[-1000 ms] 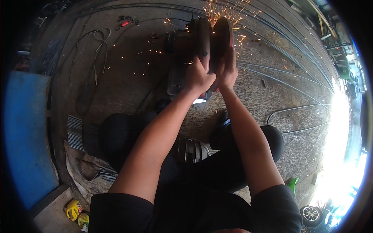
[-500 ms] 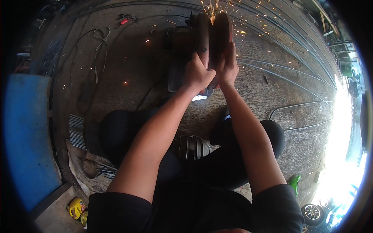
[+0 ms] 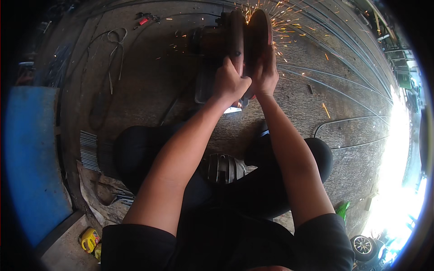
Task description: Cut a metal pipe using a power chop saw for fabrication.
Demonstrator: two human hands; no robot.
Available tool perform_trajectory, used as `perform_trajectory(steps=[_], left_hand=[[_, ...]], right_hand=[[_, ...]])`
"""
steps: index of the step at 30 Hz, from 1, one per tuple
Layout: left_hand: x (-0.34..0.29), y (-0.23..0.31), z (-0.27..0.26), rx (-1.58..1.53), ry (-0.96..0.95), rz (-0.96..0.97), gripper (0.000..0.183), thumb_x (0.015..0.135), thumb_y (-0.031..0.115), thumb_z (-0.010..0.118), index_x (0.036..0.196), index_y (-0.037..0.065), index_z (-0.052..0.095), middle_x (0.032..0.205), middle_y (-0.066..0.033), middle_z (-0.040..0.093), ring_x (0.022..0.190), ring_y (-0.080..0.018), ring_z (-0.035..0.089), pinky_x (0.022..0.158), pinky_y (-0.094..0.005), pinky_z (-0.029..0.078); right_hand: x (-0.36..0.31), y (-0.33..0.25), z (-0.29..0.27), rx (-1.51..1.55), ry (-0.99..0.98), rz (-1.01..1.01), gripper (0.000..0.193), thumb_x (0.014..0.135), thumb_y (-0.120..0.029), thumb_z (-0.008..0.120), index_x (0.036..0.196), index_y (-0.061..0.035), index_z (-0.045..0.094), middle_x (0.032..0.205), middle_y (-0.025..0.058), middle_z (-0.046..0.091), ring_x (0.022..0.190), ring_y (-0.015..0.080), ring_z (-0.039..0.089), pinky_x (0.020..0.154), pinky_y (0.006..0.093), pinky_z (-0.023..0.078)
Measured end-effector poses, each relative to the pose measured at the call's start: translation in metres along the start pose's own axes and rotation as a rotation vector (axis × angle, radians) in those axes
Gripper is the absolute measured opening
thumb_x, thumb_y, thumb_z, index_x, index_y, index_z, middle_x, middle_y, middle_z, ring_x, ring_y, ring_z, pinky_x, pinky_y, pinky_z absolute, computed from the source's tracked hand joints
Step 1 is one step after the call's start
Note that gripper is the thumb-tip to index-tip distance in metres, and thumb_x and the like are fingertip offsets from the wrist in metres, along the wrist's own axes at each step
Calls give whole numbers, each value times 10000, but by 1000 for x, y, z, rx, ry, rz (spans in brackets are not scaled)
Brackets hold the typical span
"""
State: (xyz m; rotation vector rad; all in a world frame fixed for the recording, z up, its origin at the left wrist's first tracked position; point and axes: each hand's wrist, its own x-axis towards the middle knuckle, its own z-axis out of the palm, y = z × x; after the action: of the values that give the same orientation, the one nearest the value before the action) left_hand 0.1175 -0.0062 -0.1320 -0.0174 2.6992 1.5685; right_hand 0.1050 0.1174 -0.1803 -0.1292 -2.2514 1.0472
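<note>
Orange sparks fly past the machine, left hand and right hand at its near side, grip impossible to tell.

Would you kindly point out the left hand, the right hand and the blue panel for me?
Left hand (image 3: 230, 85): head view, back of the hand.
Right hand (image 3: 265, 79): head view, middle of the hand.
Blue panel (image 3: 32, 158): head view, middle of its face.

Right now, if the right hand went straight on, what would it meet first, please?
The right hand would probably meet the upper part of the round disc it touches, with sparks beyond, though depth is unclear.
</note>
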Motion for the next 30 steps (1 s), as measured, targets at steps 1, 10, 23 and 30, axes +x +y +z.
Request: perform_trajectory(steps=[1, 10, 23, 30], left_hand=[[-1, 1, -1, -27, -2, 8, 540, 624, 129, 663, 1097, -60, 484, 923, -289, 630, 910, -422, 628, 812, -427, 498], [0, -2, 1, 24, 13, 22, 530, 619, 132, 665, 1078, -65, 488, 915, -283, 629, 896, -417, 630, 804, -425, 500], [0, 1, -1, -1, -18, -3, 569, 596, 138, 668, 1083, -89, 480, 917, -294, 625, 904, -406, 635, 811, -413, 504], [1, -3, 0, 14, -11, -1, 589, 599, 141, 665, 1112, -76, 476, 930, -286, 627, 904, -401, 637, 817, -412, 504]], right_hand=[[0, 0, 0, 0, 1, -2, 480, 911, -189, 492, 1362, -43, 416, 1292, 165, 532, 1122, 324, 565, 907, 387, 481], [-1, 0, 0, 29, 1, 4, 490, 908, -194, 496, 1366, -40, 413, 1287, 171, 536, 1132, 324, 559, 926, 390, 471], [-2, 4, 2, 4, 5, -15, 474, 913, -194, 485, 1354, -33, 429, 1325, 181, 501, 1157, 334, 538, 933, 394, 464], [-2, 1, 3, 14, 21, -30, 471, 913, -182, 483, 1356, -30, 428, 1327, 174, 501, 1166, 324, 534, 937, 386, 463]])
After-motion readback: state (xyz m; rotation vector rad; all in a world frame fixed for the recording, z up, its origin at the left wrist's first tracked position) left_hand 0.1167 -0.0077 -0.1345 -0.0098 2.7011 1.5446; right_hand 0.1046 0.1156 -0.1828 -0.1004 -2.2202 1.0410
